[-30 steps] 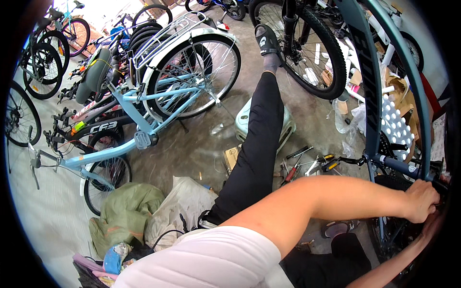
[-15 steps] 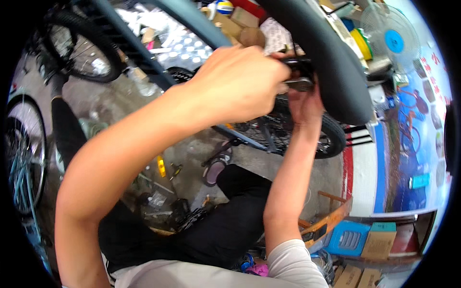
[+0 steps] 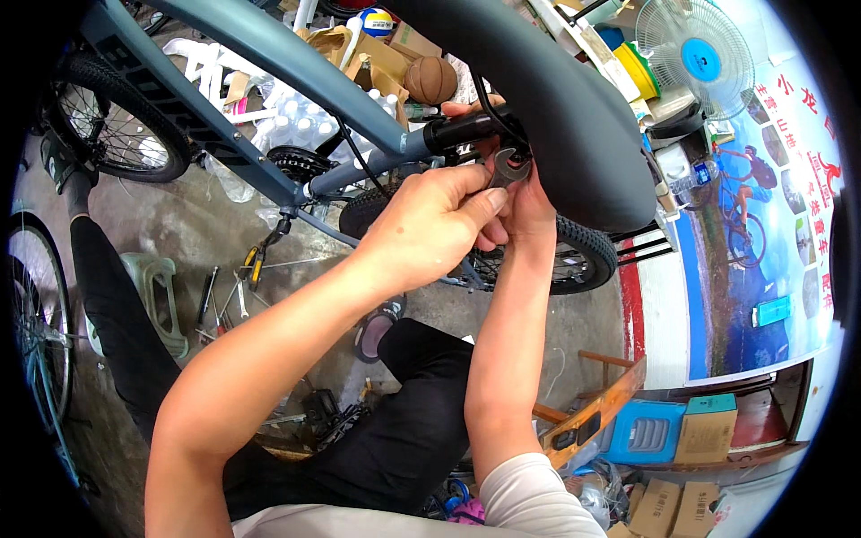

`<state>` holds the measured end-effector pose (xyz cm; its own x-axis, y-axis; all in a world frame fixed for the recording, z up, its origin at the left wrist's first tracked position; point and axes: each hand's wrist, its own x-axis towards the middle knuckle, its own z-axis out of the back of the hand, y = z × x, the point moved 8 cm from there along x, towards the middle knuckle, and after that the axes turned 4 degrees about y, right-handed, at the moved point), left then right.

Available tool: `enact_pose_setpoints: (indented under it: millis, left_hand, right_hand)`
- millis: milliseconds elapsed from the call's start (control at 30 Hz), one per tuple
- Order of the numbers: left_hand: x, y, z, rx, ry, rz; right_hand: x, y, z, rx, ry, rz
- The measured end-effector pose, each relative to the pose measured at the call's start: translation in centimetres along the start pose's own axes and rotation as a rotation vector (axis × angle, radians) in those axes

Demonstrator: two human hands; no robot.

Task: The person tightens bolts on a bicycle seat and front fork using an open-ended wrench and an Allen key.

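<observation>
My left hand point(image 3: 435, 220) is closed round an open-ended wrench point(image 3: 511, 169), thumb along its shank. The wrench's jaw sits at the clamp under a black bicycle saddle point(image 3: 574, 117); whether it grips a bolt is hard to tell. My right hand point(image 3: 531, 206) reaches up from behind the same clamp, its fingertips showing past the black seat post point(image 3: 453, 133), and seems wrapped round the post's head. The post rises from a blue-grey bicycle frame point(image 3: 296, 58) that slants across the upper left. Part of the right fingers is hidden by the post and saddle.
Loose tools point(image 3: 240, 291) lie on the floor beside a pale plastic stool point(image 3: 152, 291). Another bicycle wheel point(image 3: 40, 314) stands at far left. Behind the frame are wrapped bottles point(image 3: 300, 121), boxes and a basketball point(image 3: 430, 81). A fan point(image 3: 700, 58) and a wooden chair point(image 3: 596, 417) are on the right.
My left hand has shifted down and away from the saddle, and the wrench's jaw now shows at the clamp. My right hand stays behind the clamp. The whole view has shifted slightly.
</observation>
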<state>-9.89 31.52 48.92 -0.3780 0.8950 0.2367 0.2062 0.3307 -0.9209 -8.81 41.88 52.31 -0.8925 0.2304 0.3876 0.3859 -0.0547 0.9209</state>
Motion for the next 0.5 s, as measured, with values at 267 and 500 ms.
enact_pose_setpoints:
  millis: [267, 500]
  left_hand:
    - [-0.9, -2.8, 2.7, 0.656, -0.193, -0.111]
    - [-0.6, -10.2, 1.7, 1.575, -0.004, -0.365]
  right_hand:
    - [0.3, 0.3, -0.5, -0.056, 0.077, 0.038]
    - [0.0, -0.7, 2.5, 0.087, -0.187, 0.091]
